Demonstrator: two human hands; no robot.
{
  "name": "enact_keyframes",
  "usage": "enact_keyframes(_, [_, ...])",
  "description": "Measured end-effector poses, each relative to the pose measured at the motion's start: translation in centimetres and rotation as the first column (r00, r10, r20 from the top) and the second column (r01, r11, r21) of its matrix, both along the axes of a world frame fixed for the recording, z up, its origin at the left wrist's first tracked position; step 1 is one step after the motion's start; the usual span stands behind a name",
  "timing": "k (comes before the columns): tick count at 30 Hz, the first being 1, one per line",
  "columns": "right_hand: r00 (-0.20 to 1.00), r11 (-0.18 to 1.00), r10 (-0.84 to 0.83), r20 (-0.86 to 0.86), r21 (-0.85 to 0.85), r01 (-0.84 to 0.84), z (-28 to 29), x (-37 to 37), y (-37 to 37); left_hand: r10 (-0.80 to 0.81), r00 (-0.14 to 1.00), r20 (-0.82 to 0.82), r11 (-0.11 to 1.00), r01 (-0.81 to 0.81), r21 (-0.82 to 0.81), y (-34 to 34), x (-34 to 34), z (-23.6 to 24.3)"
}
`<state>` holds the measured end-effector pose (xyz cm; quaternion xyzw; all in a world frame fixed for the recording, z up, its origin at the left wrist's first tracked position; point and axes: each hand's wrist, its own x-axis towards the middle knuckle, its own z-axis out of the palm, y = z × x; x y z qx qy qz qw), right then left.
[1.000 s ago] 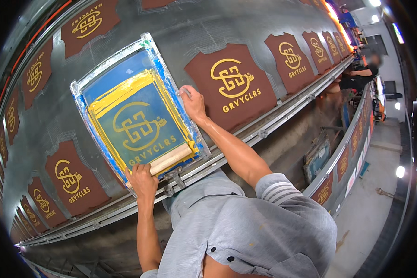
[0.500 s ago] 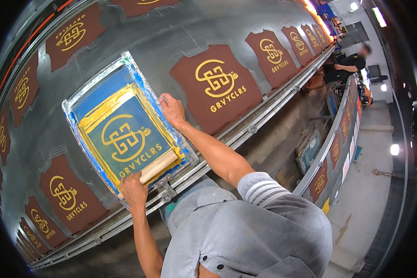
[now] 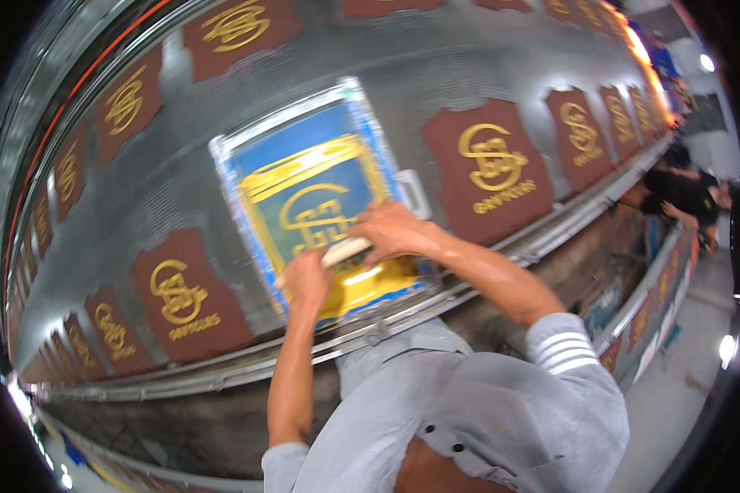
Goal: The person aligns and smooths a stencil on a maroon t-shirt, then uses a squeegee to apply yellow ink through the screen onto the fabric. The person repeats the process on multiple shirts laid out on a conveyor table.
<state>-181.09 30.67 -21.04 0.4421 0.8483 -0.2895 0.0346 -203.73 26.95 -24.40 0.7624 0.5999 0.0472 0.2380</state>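
Note:
Both hands grip a wooden-handled squeegee (image 3: 347, 251) that lies across a printing screen (image 3: 300, 105). My left hand (image 3: 307, 278) is closed round its left end, and my right hand (image 3: 393, 232) is closed over its right end. Yellow ink (image 3: 358, 289) covers the mesh on the near side of the squeegee. Another band of yellow ink (image 3: 304, 168) runs along the far part of the mesh. Between them shows part of a looped emblem; the hands and squeegee hide the rest. The frame's edges are smeared with blue and white.
Brown shirt-shaped fabric pieces with yellow prints lie on the long dark table, one piece (image 3: 493, 168) right of the screen and another (image 3: 185, 296) left. A metal rail (image 3: 247, 366) edges the near side. Far right, a person (image 3: 686, 197) in dark clothing stands by another table.
My right hand has left the screen's right edge and taken hold of the squeegee. The squeegee has moved away from the near edge, with yellow ink now spread behind it. The view has shifted.

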Motion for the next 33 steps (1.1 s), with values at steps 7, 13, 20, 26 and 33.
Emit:
enact_keyframes(7, [0.992,0.951,-0.113,0.063,0.296,0.089,-3.9,-1.3,11.6,-0.013,0.998,-0.064,0.998,0.017,0.061,13.6,-3.2,0.9])
enact_keyframes(13, [0.987,0.968,-0.160,0.024,0.200,0.152,-4.3,-1.9,13.1,-0.075,0.982,-0.176,0.997,0.079,0.015,15.9,-3.9,-0.7])
enact_keyframes(20, [0.996,0.956,-0.090,-0.021,0.279,0.093,-5.0,-2.1,10.2,-0.021,0.992,-0.127,0.994,0.035,0.107,13.2,-4.1,-1.3])
enact_keyframes(26, [0.991,0.961,-0.131,-0.036,0.241,0.136,-4.7,-2.0,2.6,0.010,0.997,-0.077,0.992,0.000,0.130,5.3,-4.0,-1.7])
enact_keyframes(33, [0.986,0.966,-0.137,-0.094,0.208,0.154,-4.4,-1.6,-7.3,0.029,1.000,-0.009,0.985,-0.027,0.172,-5.6,-3.7,-2.3])
